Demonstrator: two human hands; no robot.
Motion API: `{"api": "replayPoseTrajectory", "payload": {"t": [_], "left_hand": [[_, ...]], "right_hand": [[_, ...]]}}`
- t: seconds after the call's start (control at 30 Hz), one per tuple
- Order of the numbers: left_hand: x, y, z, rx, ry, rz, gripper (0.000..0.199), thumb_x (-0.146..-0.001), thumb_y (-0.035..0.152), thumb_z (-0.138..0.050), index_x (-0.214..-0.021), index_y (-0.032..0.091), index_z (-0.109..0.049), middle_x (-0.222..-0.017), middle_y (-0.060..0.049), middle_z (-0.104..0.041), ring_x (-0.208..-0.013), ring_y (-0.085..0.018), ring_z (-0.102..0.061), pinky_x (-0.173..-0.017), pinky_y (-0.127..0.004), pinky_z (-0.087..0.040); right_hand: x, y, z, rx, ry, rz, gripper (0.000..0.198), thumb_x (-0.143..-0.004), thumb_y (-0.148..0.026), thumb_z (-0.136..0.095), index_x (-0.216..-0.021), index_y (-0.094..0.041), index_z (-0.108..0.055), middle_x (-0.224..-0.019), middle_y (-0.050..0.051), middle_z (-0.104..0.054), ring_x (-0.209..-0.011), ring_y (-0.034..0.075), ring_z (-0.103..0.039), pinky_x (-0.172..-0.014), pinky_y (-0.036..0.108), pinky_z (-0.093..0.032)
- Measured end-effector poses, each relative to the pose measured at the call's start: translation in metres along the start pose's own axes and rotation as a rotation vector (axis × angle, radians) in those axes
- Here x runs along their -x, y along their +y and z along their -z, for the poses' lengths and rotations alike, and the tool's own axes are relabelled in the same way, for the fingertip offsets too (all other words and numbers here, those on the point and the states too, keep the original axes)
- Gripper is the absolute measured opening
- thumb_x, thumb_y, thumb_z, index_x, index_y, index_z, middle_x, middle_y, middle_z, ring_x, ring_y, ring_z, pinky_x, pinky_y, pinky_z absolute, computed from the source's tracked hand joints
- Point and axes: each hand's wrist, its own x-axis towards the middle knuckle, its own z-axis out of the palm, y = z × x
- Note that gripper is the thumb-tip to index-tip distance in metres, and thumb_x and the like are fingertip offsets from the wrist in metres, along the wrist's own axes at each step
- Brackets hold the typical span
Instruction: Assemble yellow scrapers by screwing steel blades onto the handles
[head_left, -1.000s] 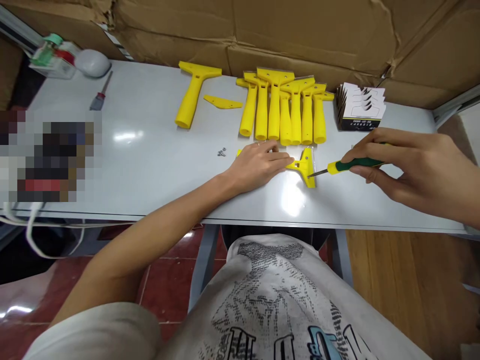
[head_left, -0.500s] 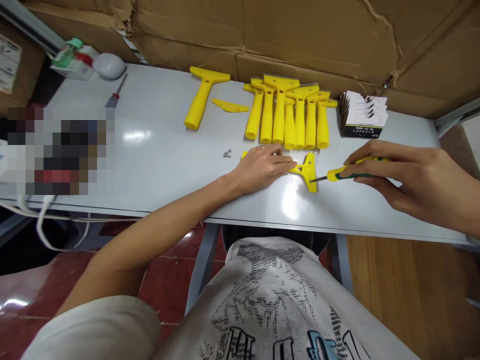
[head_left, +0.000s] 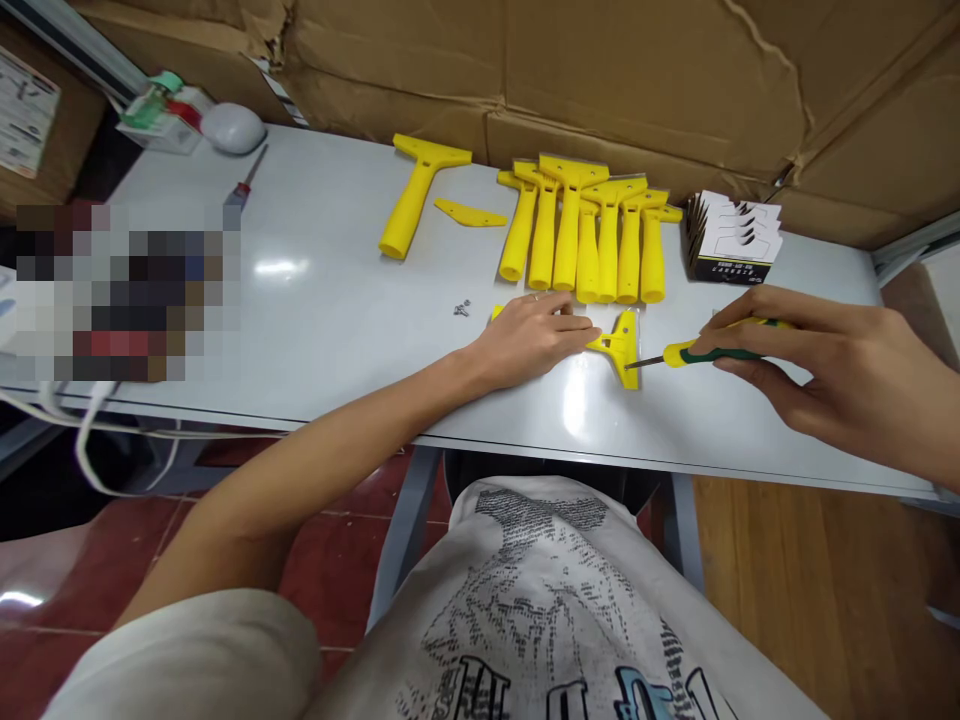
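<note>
Under my left hand (head_left: pixel 531 338) lies a yellow scraper (head_left: pixel 624 350), its handle covered by my closed fingers and its wide head pointing right. A thin clear strip runs along the head's edge. My right hand (head_left: pixel 817 350) grips a yellow and green screwdriver (head_left: pixel 679 354). Its shaft points left, with the tip at the lower part of the scraper head, where a screw hole sits. Small screws (head_left: pixel 462 309) lie in a loose pile left of my left hand. Beyond it, several yellow scrapers (head_left: pixel 574 220) stand side by side in a row.
At the back are a separate yellow scraper (head_left: pixel 409 205) and a loose yellow plate (head_left: pixel 471 214). A box of white cards (head_left: pixel 735 240) stands back right. A second screwdriver (head_left: pixel 247 180) and a white rounded object (head_left: pixel 232 128) are at left. Cardboard (head_left: pixel 420 70) walls the table's rear.
The camera view has shifted slightly, so the table's contents appear a little further right. Both hands keep their holds, and the screwdriver tip stays at the scraper head.
</note>
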Motion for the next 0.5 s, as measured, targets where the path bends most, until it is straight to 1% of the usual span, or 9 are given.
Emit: {"api": "replayPoseTrajectory", "payload": {"t": [0.1, 0.17, 0.2, 0.23, 0.3, 0.33, 0.37, 0.4, 0.5], "left_hand": [[0.0, 0.0, -0.001, 0.003, 0.0, 0.01, 0.028, -0.122, 0.023, -0.058, -0.129, 0.022, -0.085, -0.121, -0.006, -0.088, -0.11, -0.025, -0.072, -0.081, -0.038, -0.058], [-0.001, 0.001, -0.002, -0.006, 0.007, 0.009, 0.028, -0.122, 0.023, -0.058, -0.129, 0.022, -0.085, -0.12, -0.006, -0.088, -0.11, -0.025, -0.072, -0.08, -0.038, -0.058], [-0.001, 0.001, -0.002, -0.013, 0.016, 0.002, 0.027, -0.122, 0.023, -0.059, -0.129, 0.022, -0.085, -0.12, -0.006, -0.088, -0.109, -0.025, -0.071, -0.079, -0.038, -0.057], [-0.001, 0.001, -0.002, -0.023, 0.027, -0.006, 0.027, -0.122, 0.023, -0.059, -0.128, 0.021, -0.085, -0.12, -0.006, -0.089, -0.109, -0.025, -0.071, -0.079, -0.038, -0.057], [0.0, 0.001, -0.002, -0.038, 0.039, -0.018, 0.027, -0.122, 0.022, -0.059, -0.128, 0.02, -0.085, -0.12, -0.005, -0.089, -0.108, -0.025, -0.071, -0.078, -0.038, -0.056], [0.0, 0.001, -0.002, -0.04, 0.038, -0.019, 0.027, -0.122, 0.022, -0.058, -0.129, 0.02, -0.085, -0.12, -0.005, -0.089, -0.108, -0.025, -0.071, -0.078, -0.038, -0.056], [0.0, 0.001, -0.002, -0.039, 0.029, -0.017, 0.028, -0.122, 0.022, -0.058, -0.13, 0.021, -0.085, -0.12, -0.005, -0.089, -0.108, -0.025, -0.071, -0.079, -0.038, -0.056], [0.0, 0.001, -0.003, -0.036, 0.017, -0.015, 0.028, -0.122, 0.023, -0.057, -0.131, 0.021, -0.084, -0.12, -0.006, -0.089, -0.109, -0.025, -0.071, -0.08, -0.037, -0.057], [-0.001, 0.001, -0.004, -0.044, -0.008, -0.013, 0.029, -0.123, 0.025, -0.057, -0.133, 0.021, -0.083, -0.122, -0.006, -0.088, -0.11, -0.026, -0.071, -0.081, -0.037, -0.056]], "right_hand": [[-0.004, -0.001, 0.0, -0.041, -0.049, 0.022, 0.037, -0.113, -0.024, -0.05, -0.127, -0.033, -0.084, -0.125, 0.006, -0.08, -0.097, 0.027, -0.081, -0.082, 0.043, -0.063], [-0.007, 0.0, -0.001, -0.007, -0.06, 0.016, 0.038, -0.115, -0.034, -0.05, -0.138, -0.026, -0.08, -0.125, 0.011, -0.08, -0.096, 0.028, -0.081, -0.081, 0.043, -0.061], [-0.009, 0.002, -0.002, 0.048, -0.06, -0.01, 0.043, -0.116, -0.04, -0.05, -0.142, -0.021, -0.078, -0.118, 0.013, -0.081, -0.09, 0.03, -0.08, -0.077, 0.044, -0.059], [-0.01, 0.004, -0.003, 0.12, -0.069, -0.042, 0.047, -0.116, -0.046, -0.049, -0.139, -0.017, -0.079, -0.104, 0.014, -0.081, -0.079, 0.03, -0.077, -0.069, 0.043, -0.054], [-0.012, 0.009, -0.006, 0.241, -0.13, -0.092, 0.051, -0.116, -0.053, -0.047, -0.119, -0.017, -0.083, -0.076, 0.009, -0.074, -0.059, 0.027, -0.065, -0.06, 0.04, -0.043], [-0.014, 0.011, -0.006, 0.269, -0.172, -0.096, 0.05, -0.116, -0.052, -0.046, -0.107, -0.02, -0.083, -0.069, 0.007, -0.07, -0.055, 0.025, -0.06, -0.059, 0.039, -0.04], [-0.015, 0.013, -0.006, 0.265, -0.197, -0.07, 0.049, -0.116, -0.05, -0.046, -0.097, -0.022, -0.081, -0.069, 0.006, -0.07, -0.055, 0.024, -0.059, -0.06, 0.039, -0.04], [-0.017, 0.013, -0.006, 0.235, -0.2, -0.019, 0.047, -0.116, -0.047, -0.046, -0.092, -0.023, -0.079, -0.073, 0.006, -0.072, -0.058, 0.023, -0.06, -0.062, 0.039, -0.042], [-0.023, 0.01, -0.003, 0.112, -0.136, 0.192, 0.045, -0.115, -0.027, -0.041, -0.095, -0.026, -0.08, -0.1, 0.009, -0.078, -0.087, 0.026, -0.07, -0.078, 0.042, -0.055]]}}
